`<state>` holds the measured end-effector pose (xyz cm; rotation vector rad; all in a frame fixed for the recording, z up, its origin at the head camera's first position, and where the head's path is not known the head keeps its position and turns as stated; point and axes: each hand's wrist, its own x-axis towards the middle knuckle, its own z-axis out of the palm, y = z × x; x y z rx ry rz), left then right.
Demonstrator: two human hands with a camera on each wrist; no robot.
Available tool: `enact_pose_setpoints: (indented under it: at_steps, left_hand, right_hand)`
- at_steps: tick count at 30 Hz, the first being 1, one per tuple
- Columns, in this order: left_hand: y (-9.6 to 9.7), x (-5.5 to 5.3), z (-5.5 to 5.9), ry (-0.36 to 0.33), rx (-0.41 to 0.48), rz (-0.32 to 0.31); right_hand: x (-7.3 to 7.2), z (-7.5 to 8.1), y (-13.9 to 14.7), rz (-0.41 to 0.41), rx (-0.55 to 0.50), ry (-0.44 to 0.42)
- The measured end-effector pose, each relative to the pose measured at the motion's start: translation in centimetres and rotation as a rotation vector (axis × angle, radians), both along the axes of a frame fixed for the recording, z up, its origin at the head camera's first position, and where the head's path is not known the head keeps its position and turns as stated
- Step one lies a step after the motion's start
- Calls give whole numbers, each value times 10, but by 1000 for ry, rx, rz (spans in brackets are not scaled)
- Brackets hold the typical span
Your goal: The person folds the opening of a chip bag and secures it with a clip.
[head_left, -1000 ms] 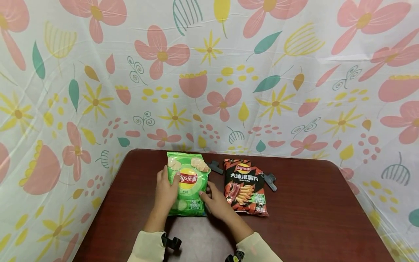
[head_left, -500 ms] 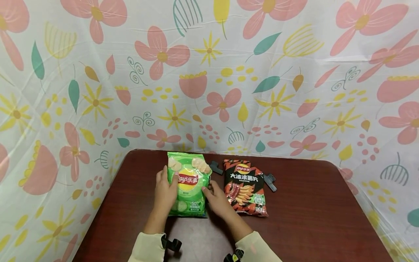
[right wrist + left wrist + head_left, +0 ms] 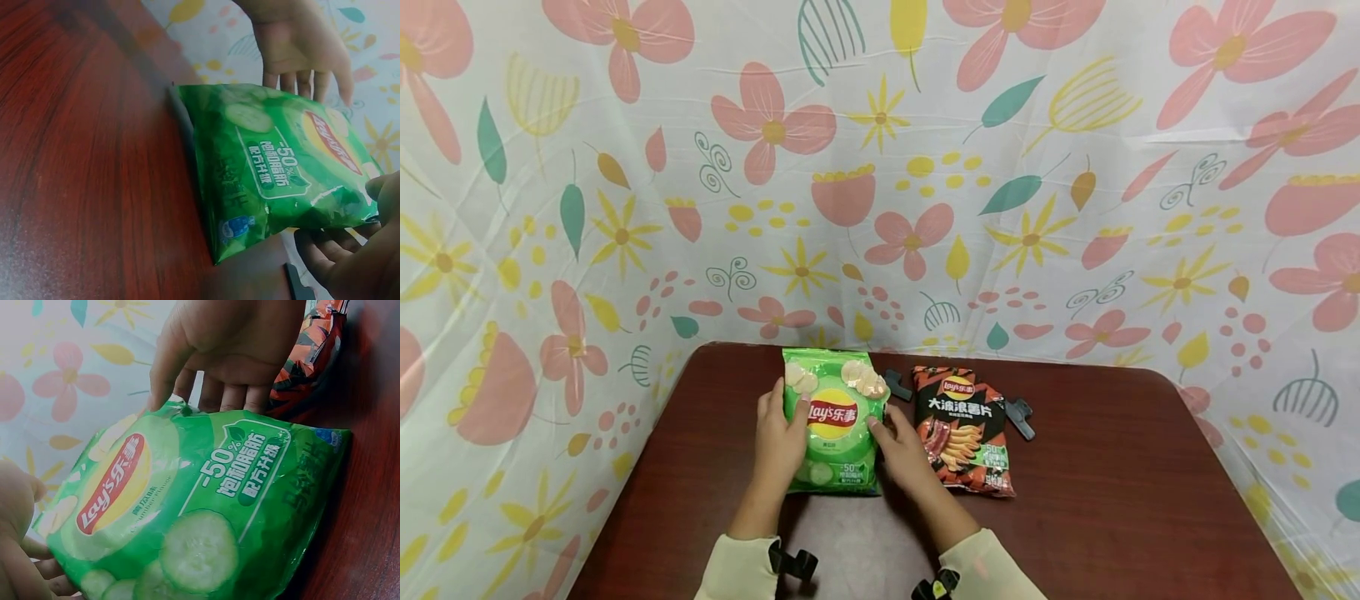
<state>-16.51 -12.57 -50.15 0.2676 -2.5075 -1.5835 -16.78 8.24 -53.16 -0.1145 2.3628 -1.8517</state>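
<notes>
Left hand (image 3: 777,440) is gripping the green chip bag (image 3: 835,437) by its left edge, thumb lying across the front. Right hand (image 3: 902,450) is holding the right edge. Bag is sitting between the 2 hands, over the bench (image 3: 1112,467), hiding most fingers in the head view. It is showing "Lay's", "-50%", faint "Cucumber Flavor"; the red-black bag (image 3: 957,408) is showing "大波浪薯片".
</notes>
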Motion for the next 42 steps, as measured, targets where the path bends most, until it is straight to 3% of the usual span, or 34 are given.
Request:
enact_pose_setpoints:
  at_steps: [7, 17, 26, 31, 37, 42]
  left_hand:
    - [1, 2, 4, 7, -5, 26]
    - [2, 3, 9, 24, 25, 55]
    - [-3, 3, 12, 32, 74, 40]
    - [-3, 2, 15, 125, 81, 74]
    - [0, 1, 26, 277, -3, 153]
    - [2, -1, 33, 410, -70, 157]
  right_hand:
    - [-2, 4, 0, -26, -53, 23]
    - [-5, 14, 1, -25, -179, -8]
    - [-4, 11, -3, -65, -236, 28]
    - [-4, 10, -3, -74, -253, 36]
    - [-4, 9, -3, -80, -248, 28]
    - [-4, 9, -2, -88, -264, 39]
